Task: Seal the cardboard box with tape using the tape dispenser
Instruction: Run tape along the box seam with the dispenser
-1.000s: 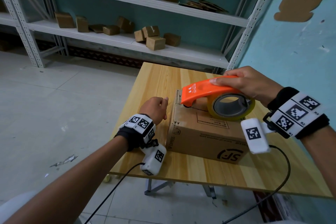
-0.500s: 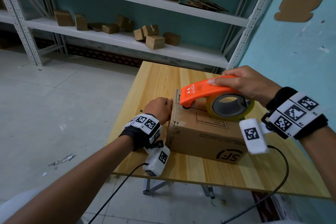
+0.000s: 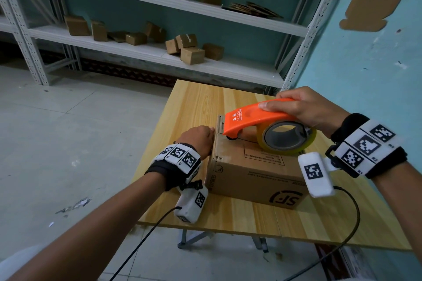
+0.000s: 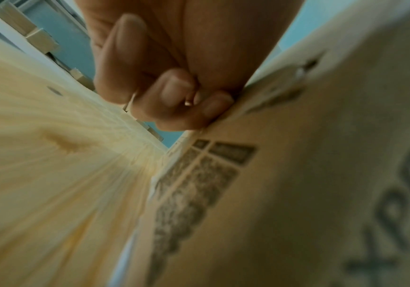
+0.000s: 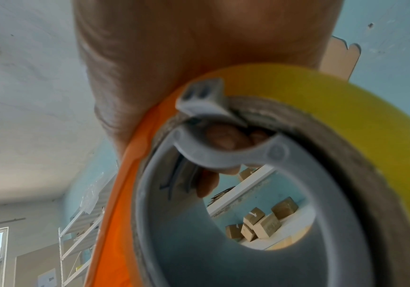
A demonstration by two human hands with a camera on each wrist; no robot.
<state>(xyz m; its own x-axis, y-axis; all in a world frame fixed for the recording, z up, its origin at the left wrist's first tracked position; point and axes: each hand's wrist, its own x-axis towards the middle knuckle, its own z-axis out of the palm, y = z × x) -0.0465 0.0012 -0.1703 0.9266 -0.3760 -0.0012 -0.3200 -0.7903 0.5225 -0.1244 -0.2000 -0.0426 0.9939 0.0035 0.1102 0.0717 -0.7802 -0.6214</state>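
Tape dispenser [image 3: 255, 118] set at far-left top edge of cardboard box [image 3: 251, 173], right of frame centre in head view.

Right hand [image 3: 306, 107] wrapped over orange dispenser body, thumb along its near side, fingers curled under into the grey core in right wrist view. Yellowish tape roll [image 3: 287, 140] mounted at dispenser rear, resting on or just above box top; contact cannot be told. Dispenser nose low over top seam near the box's left end. Left hand [image 3: 198, 139] at left end of box, fingers [image 4: 174, 91] curled into a loose fist, holding nothing, knuckles pressed against upper edge of the side panel. Box flat on wooden table [image 3: 196, 107], printed logo on near face. Metal shelving [image 3: 146, 50] with small cartons across upper frame, against blue wall [image 3: 370, 57].
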